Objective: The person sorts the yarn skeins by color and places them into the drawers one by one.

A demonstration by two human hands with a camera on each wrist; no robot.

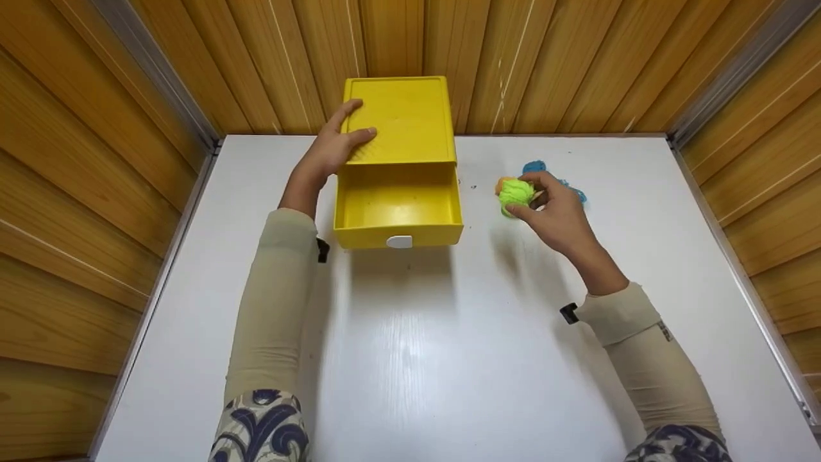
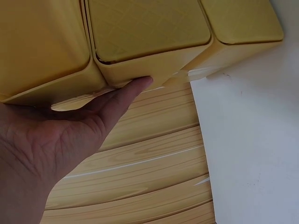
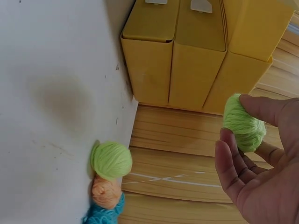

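Resting over the left edge of a yellow drawer unit [image 1: 404, 122] with a pulled-out top drawer [image 1: 430, 236]: a left hand [image 1: 326, 153], spread, fingers extended. Pinched between thumb and fingertips of a partly curled right hand [image 1: 557, 210], above the white table [image 1: 397, 359], right of the drawer: a light-green yarn ball [image 3: 244, 123]. Nearby on the table, touching in a row: a second green ball [image 3: 111, 160], a peach ball [image 3: 106, 191] and blue yarn [image 3: 103, 214].

A lime-green yarn ball [image 3: 243, 122] is held near an open yellow drawer [image 1: 362, 239].
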